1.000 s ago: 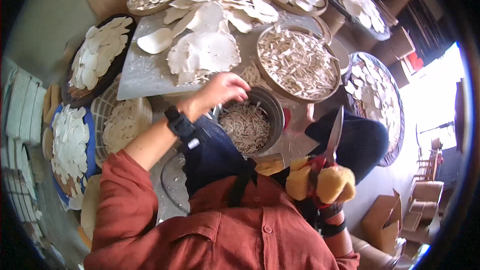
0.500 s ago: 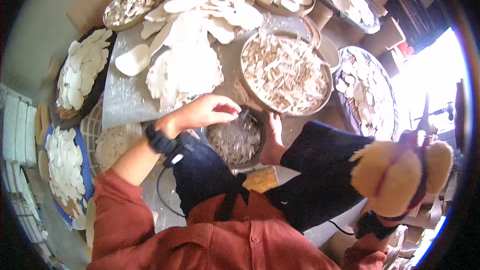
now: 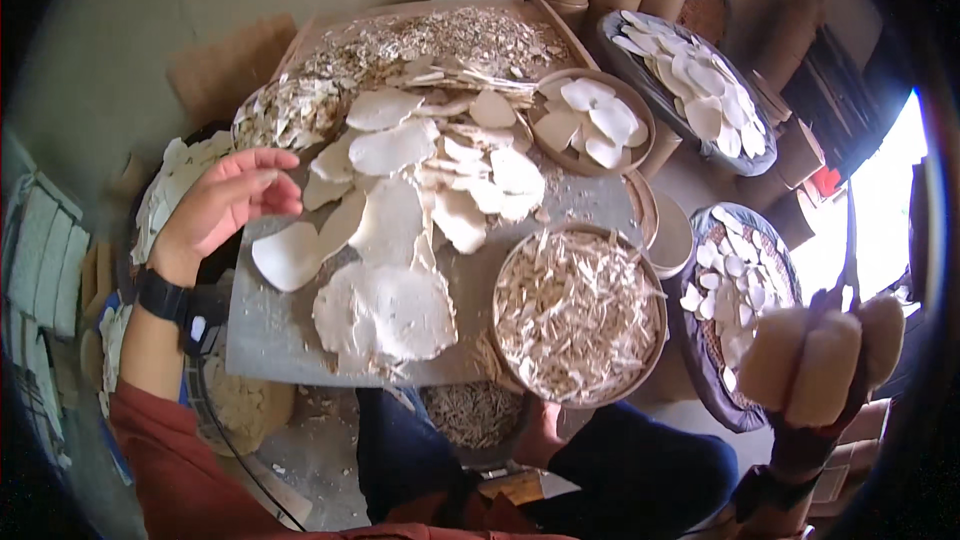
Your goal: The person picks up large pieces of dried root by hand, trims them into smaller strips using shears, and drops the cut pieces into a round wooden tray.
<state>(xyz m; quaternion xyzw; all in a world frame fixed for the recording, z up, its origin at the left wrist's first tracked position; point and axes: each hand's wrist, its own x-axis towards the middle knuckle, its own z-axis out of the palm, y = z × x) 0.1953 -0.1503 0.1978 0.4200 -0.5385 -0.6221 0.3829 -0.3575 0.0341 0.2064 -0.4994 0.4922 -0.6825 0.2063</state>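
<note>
My left hand (image 3: 235, 200) is raised at the left edge of the metal-topped table (image 3: 270, 335), fingers apart and holding nothing. Beside it lie cream-coloured, thin flat pieces: a rounded one (image 3: 287, 256), a large ragged-edged one (image 3: 385, 315) and a heap of oval ones (image 3: 395, 150). Out at the far right, my right hand (image 3: 795, 440) grips scissors (image 3: 850, 250) with dark blades pointing up and away. Thick tan fuzzy padding surrounds the grip and hides most of my fingers.
A round tray of pale shredded strips (image 3: 580, 315) overhangs the table's near right edge. Behind are a tray of oval pieces (image 3: 590, 125) and scattered chips (image 3: 430, 40). Baskets of pale pieces (image 3: 740, 285) stand right. A basin of scraps (image 3: 475, 412) sits between my legs.
My view has tilted up, showing more of the table's far end. My left hand has moved from above the scrap basin leftward and away, its fingers spreading. My right hand keeps the scissors.
</note>
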